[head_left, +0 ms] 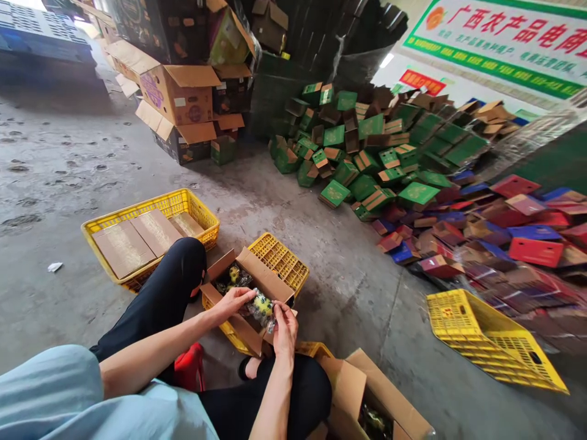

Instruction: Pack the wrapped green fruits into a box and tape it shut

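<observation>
Left hand [235, 300] and right hand [285, 324], each grip pinched on a plastic-wrapped item [263, 305], hover above an open carton [265, 273], one knee [186, 260] partly hiding a yellow crate [202, 212].

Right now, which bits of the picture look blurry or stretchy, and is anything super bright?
In the head view, the red box at the right looks smeared and stretched; in the head view, the blue stack at top left is blurry; also in the head view, a light glares white, while the left hand and right hand look clearer.
</observation>
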A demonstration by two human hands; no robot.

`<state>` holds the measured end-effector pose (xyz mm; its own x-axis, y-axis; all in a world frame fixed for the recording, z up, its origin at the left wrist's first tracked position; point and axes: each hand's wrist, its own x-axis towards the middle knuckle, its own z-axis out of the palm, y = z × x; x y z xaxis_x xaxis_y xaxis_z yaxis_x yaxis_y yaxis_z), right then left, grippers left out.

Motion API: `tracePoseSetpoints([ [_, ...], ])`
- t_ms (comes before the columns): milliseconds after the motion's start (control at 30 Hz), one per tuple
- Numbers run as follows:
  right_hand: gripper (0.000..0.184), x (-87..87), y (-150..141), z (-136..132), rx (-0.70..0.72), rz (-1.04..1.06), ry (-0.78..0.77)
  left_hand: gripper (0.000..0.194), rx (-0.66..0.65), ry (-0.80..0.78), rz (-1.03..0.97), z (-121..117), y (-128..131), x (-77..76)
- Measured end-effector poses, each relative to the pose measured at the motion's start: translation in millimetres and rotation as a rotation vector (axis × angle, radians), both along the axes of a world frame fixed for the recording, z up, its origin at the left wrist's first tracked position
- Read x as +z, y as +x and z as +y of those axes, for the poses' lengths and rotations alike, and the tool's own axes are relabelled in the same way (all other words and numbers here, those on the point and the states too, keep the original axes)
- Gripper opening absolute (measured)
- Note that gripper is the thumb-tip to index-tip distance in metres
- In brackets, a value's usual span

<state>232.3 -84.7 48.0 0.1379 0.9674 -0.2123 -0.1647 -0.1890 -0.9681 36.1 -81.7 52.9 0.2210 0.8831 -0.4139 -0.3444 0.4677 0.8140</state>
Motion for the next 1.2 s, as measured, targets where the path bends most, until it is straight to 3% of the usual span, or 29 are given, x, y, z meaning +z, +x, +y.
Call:
tracePoseSetpoints([
  [100, 0.037, -0.2, 1.3, -0.8, 0.034, -0.001, 0.007, 0.068, 0.025, 0.03, 0.037, 2.1, -1.5, -5.6],
  [267, 0.05, 4.6, 0.0, -2.2, 0.217, -0.014, 0.047, 0.068, 0.094, 0.13, 0.128, 5.1, 0.7, -14.5],
  [367, 0.054, 5.9, -2.6, -1.9, 0.265, -0.017, -0.009, 0.068, 0.125, 0.162, 0.185, 5.3, 2.0, -13.3],
  [567, 0.045, 2.4, -3.4, 0.2, 0.113, -0.031, -0.004, 0.071, 0.084, 0.045, 0.017, 1.6, 0.2, -3.1],
  [667, 0.044, 1.5, -2.8, 1.1, 0.019, -0.008, -0.033, 0.075, -0.042, 0.025, -0.048, -2.5, -1.4, 1.5],
  [800, 0.043, 3.4, -6.6, 1.0, -0.056, 0.061, -0.096, 0.068, -0.211, 0.138, -0.058, -7.3, 2.9, 8.2],
  [933, 0.039, 4.6, -10.2, 0.8, -0.033, 0.108, -0.055, 0.063, -0.12, 0.184, -0.11, -6.7, 11.7, 10.0],
  [1100, 0.047, 3.0, -8.8, 4.0, 0.001, 0.093, -0.034, 0.056, -0.006, 0.047, -0.017, -3.2, 10.8, 4.6],
  [1200, 0.051, 2.6, -9.0, 6.1, 0.007, 0.132, -0.033, 0.054, -0.02, 0.015, 0.033, -3.0, 6.4, 5.5],
])
